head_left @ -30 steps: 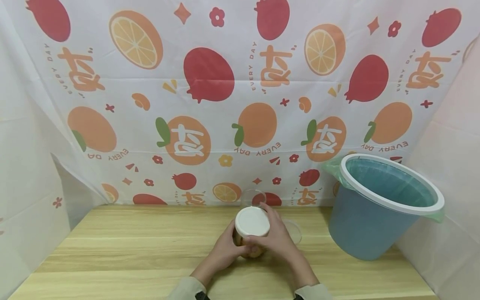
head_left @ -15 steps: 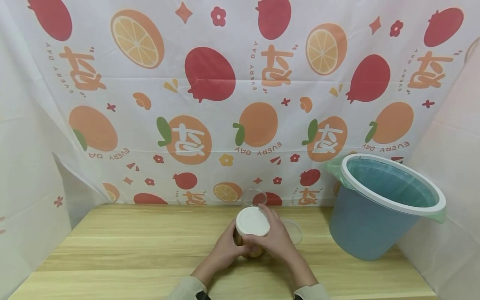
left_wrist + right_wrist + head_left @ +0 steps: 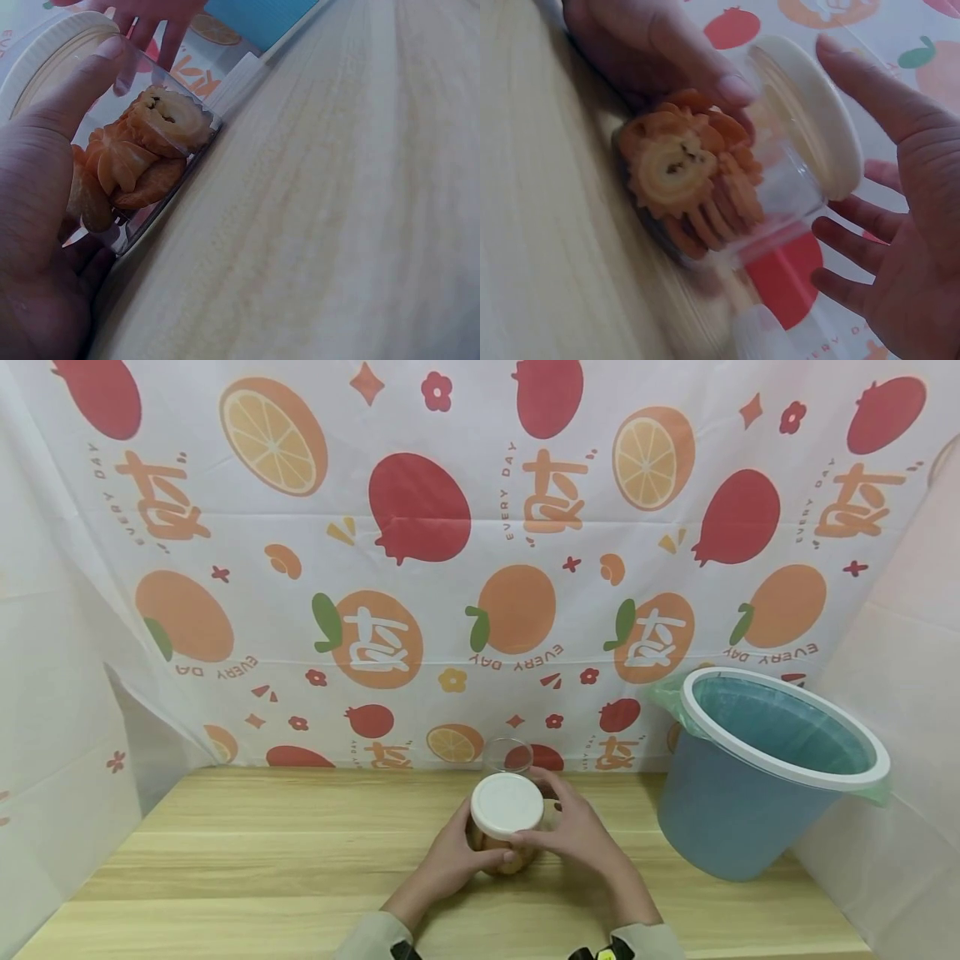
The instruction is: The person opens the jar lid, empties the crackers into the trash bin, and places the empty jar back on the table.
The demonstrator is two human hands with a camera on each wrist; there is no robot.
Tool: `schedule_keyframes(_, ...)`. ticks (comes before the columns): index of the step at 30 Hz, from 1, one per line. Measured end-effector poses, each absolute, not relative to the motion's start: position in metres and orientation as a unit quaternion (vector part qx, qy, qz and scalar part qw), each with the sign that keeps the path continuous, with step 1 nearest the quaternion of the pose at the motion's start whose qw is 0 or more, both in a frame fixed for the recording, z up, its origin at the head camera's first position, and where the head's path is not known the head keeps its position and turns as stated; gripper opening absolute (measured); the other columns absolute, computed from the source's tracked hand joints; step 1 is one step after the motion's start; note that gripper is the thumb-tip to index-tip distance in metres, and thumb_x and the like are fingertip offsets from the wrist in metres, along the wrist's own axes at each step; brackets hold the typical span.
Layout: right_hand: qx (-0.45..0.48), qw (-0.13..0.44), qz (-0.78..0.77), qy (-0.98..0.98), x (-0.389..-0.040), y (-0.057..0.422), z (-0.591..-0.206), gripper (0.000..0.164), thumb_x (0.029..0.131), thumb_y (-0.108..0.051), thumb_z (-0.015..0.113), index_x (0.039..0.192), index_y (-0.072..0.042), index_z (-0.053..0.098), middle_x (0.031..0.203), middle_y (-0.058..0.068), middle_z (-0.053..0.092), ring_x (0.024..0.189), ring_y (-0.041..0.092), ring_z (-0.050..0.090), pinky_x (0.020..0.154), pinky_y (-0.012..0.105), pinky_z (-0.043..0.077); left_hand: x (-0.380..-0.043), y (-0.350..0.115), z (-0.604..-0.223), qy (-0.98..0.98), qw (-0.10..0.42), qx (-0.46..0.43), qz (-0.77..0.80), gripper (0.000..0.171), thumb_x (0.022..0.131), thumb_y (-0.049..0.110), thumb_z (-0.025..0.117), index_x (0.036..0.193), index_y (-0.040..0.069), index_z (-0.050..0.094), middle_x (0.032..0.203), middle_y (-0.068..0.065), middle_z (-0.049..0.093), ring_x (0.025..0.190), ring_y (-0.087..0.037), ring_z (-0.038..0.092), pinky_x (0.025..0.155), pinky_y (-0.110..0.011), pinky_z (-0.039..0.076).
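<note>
A clear, round-walled plastic jar (image 3: 784,176) with a flat white screw-type lid (image 3: 507,804) stands roughly upright on the pale wood-grain table (image 3: 262,860), near the middle of its back edge. Crimped golden-brown cookies (image 3: 671,172) fill the lower part, and the lid sits on the mouth.

The left hand (image 3: 453,856) is wrapped round the jar body, its thumb laid across the near wall. The right hand (image 3: 573,831) is beside the lid with its fingers spread apart and curved about the rim, not clamped; whether any fingertip touches it cannot be told.

As things stand, only the left hand seems to secure the jar. If the lid were turned, a loose left grip on the smooth wall could let the whole jar spin or tip. A lid coming free suddenly could jolt the cookies out. A small clear container (image 3: 508,756) is just behind, towards the back edge, and could be knocked by a swinging right hand. The blue plastic bin (image 3: 735,810) near the right edge looks well apart.
</note>
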State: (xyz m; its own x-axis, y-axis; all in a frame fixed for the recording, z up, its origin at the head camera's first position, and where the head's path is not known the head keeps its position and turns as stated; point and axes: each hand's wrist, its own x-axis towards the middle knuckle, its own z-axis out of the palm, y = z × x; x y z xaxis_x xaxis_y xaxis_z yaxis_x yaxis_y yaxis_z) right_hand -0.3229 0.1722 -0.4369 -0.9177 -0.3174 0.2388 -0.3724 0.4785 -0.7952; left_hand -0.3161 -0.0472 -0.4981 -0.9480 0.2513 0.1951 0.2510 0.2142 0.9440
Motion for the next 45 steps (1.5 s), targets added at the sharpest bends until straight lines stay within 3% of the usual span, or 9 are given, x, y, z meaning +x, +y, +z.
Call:
schedule_keyframes(9, 0.190, 0.029, 0.469, -0.862, -0.327, 0.180, -0.436, 0.091, 0.071, -0.038, 0.093, 0.148, -0.018, 0.048, 0.117, -0.002, 0.067, 0.120, 0.022, 0.061, 0.108, 0.061, 0.044, -0.317, -0.048, -0.498, 0.770, 0.006, 0.160, 0.618, 0.101, 0.077, 0.028, 0.089, 0.158, 0.017, 0.030, 0.154, -0.008, 0.047, 0.145, -0.031, 0.041, 0.119, -0.057, 0.030)
schedule_keyframes(20, 0.191, 0.039, 0.463, -0.865, -0.322, 0.162, -0.439, 0.093, 0.072, -0.037, 0.092, 0.150, -0.013, 0.046, 0.151, 0.011, 0.049, 0.137, 0.032, 0.049, 0.110, 0.061, 0.044, -0.318, -0.048, -0.499, 0.786, -0.014, 0.156, 0.597, 0.101, 0.077, 0.031, 0.089, 0.158, 0.016, 0.031, 0.153, -0.010, 0.048, 0.143, -0.032, 0.043, 0.118, -0.057, 0.032)
schedule_keyframes(32, 0.185, 0.073, 0.466, -0.862, -0.322, 0.139, -0.450, 0.097, 0.071, -0.044, 0.092, 0.150, -0.013, 0.045, 0.147, 0.011, 0.050, 0.126, 0.030, 0.054, 0.102, 0.052, 0.047, -0.319, -0.047, -0.500, 0.789, -0.006, 0.150, 0.596, 0.099, 0.074, 0.024, 0.085, 0.158, 0.016, 0.032, 0.156, -0.008, 0.046, 0.147, -0.028, 0.037, 0.123, -0.055, 0.022)
schedule_keyframes(45, 0.125, 0.090, 0.492, -0.857, -0.317, 0.132, -0.451, 0.095, 0.067, -0.050, 0.091, 0.147, -0.020, 0.049, 0.146, 0.007, 0.053, 0.121, 0.027, 0.056, 0.098, 0.052, 0.049, -0.318, -0.046, -0.500, 0.786, -0.006, 0.157, 0.598, 0.096, 0.075, 0.020, 0.084, 0.157, 0.015, 0.034, 0.155, -0.009, 0.046, 0.148, -0.029, 0.037, 0.123, -0.056, 0.024)
